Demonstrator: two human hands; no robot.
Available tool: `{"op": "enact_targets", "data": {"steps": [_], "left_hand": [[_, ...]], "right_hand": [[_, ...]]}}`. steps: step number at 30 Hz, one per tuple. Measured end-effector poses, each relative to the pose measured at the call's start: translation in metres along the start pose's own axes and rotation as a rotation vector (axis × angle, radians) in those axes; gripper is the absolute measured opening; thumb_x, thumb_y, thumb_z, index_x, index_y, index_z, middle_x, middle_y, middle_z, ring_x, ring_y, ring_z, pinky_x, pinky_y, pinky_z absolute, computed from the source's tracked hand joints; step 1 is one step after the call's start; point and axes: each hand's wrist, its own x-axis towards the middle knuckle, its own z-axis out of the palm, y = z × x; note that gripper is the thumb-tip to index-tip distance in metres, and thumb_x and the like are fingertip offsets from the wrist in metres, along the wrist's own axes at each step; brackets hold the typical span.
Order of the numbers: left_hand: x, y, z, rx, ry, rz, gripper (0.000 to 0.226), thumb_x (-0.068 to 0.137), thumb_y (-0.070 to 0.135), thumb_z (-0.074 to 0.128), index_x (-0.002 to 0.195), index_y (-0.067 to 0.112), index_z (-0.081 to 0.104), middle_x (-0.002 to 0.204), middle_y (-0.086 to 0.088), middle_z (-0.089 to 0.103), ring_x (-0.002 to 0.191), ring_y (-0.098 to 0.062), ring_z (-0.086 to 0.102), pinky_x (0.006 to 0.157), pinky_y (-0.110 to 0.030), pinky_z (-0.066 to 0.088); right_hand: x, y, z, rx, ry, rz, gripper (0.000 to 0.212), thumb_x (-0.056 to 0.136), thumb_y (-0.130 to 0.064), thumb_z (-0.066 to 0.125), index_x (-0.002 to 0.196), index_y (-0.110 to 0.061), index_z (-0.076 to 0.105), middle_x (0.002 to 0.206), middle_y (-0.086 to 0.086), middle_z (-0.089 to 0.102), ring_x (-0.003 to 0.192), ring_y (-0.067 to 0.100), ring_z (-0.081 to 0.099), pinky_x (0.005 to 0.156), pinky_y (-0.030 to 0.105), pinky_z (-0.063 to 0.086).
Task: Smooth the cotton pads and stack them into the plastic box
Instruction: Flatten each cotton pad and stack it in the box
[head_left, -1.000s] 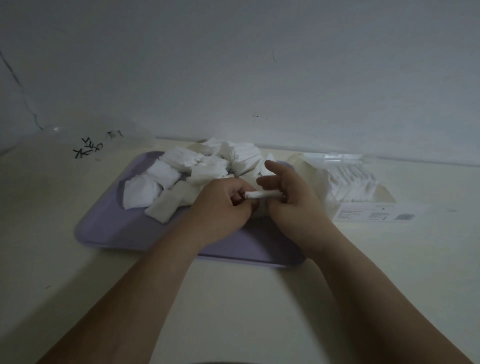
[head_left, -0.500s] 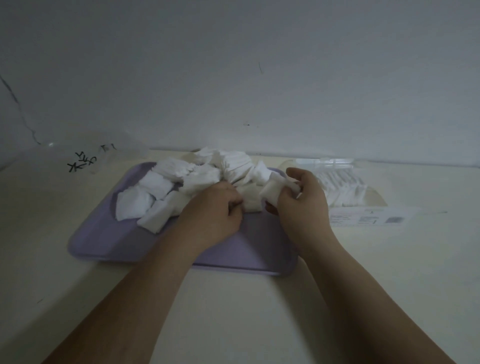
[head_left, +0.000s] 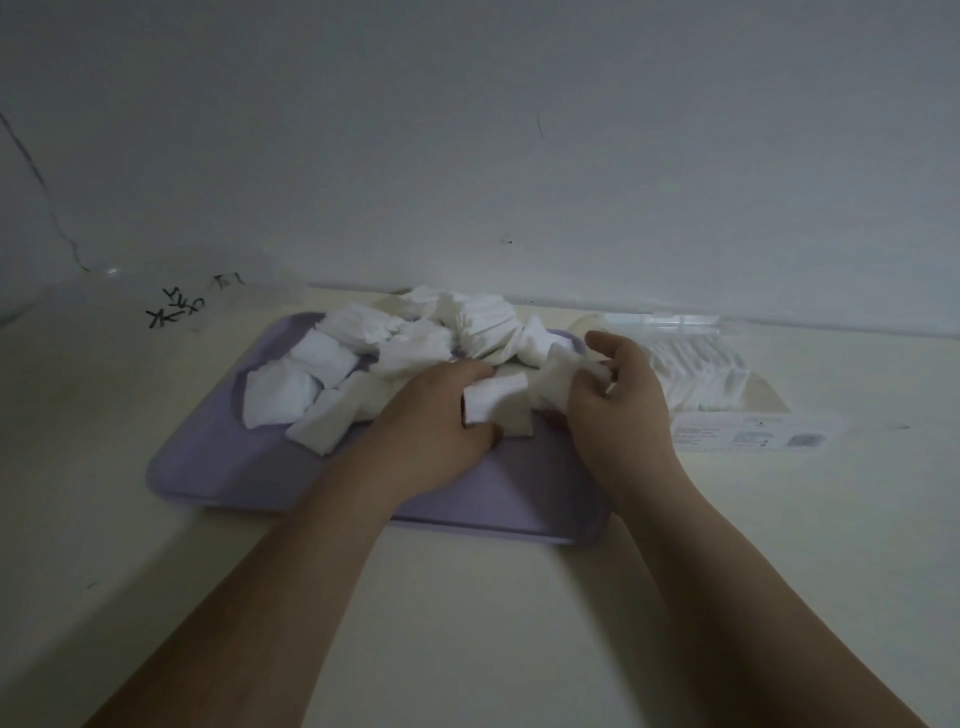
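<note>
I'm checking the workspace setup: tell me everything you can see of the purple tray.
The purple tray is a shallow, matte, plastic-looking rectangle with rounded corners and a low rim. It lies flat on the pale table, near the wall. Loose white cotton pads cover its far half; the left hand and right hand handle pads over its right part.

The left grip (head_left: 431, 418) has pinched up another cotton pad (head_left: 493, 399).

Crumpled white cotton pads (head_left: 410, 343) lie heaped. At the heap's 5 o'clock, a bent pad (head_left: 493, 397) and a second pad (head_left: 561, 371) are held up. At 3 o'clock, the clear plastic box (head_left: 685, 325) holds flat pads (head_left: 701, 374) in a row.
</note>
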Motion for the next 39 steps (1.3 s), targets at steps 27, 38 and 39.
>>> {"op": "enact_targets", "data": {"steps": [27, 38, 39], "left_hand": [[-0.007, -0.001, -0.014, -0.553, 0.059, -0.042, 0.017, 0.085, 0.007, 0.082, 0.098, 0.013, 0.073, 0.093, -0.003, 0.08, 0.08, -0.009, 0.07, 0.072, -0.025, 0.056], [-0.004, -0.006, -0.016, -0.378, 0.081, -0.036, 0.044, 0.072, 0.021, 0.093, 0.109, 0.029, 0.07, 0.066, 0.009, 0.059, 0.058, -0.005, 0.052, 0.057, -0.021, 0.044], [-0.004, -0.007, -0.017, -0.334, 0.05, -0.015, 0.04, 0.074, 0.018, 0.092, 0.108, 0.026, 0.072, 0.061, 0.012, 0.053, 0.054, -0.002, 0.046, 0.054, -0.019, 0.039]], "right_hand": [[-0.002, 0.006, 0.008, 0.432, -0.228, 0.017, 0.024, 0.095, 0.007, 0.064, 0.108, -0.011, 0.074, 0.082, 0.003, 0.077, 0.069, 0.012, 0.066, 0.067, 0.029, 0.055], [-0.002, 0.012, 0.012, 0.321, -0.353, -0.109, 0.046, 0.075, -0.007, 0.075, 0.118, -0.021, 0.07, 0.101, 0.007, 0.079, 0.093, 0.028, 0.074, 0.096, 0.051, 0.057], [-0.002, 0.013, 0.012, 0.302, -0.358, -0.124, 0.046, 0.077, -0.002, 0.072, 0.118, -0.022, 0.07, 0.101, 0.009, 0.079, 0.097, 0.034, 0.074, 0.098, 0.053, 0.056]]}}
